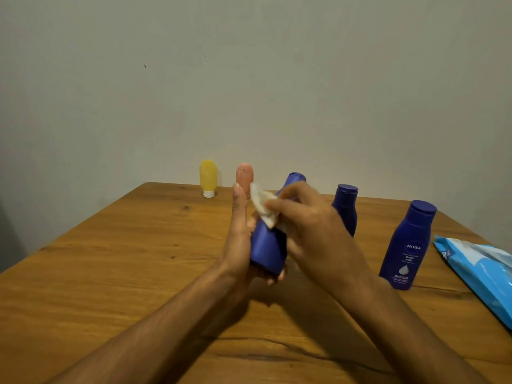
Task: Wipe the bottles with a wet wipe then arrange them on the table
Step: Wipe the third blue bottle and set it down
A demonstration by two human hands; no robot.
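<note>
Left hand (pixel 238 242) holds the blue bottle (pixel 267 246); right hand (pixel 307 225) pinches the wet wipe (pixel 262 207). Once wet, the bottle could slip and fall.

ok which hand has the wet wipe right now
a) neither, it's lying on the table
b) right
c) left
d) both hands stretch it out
b: the right hand pinches the wet wipe against the tilted blue bottle, while the left hand only holds that bottle near its base.
</note>
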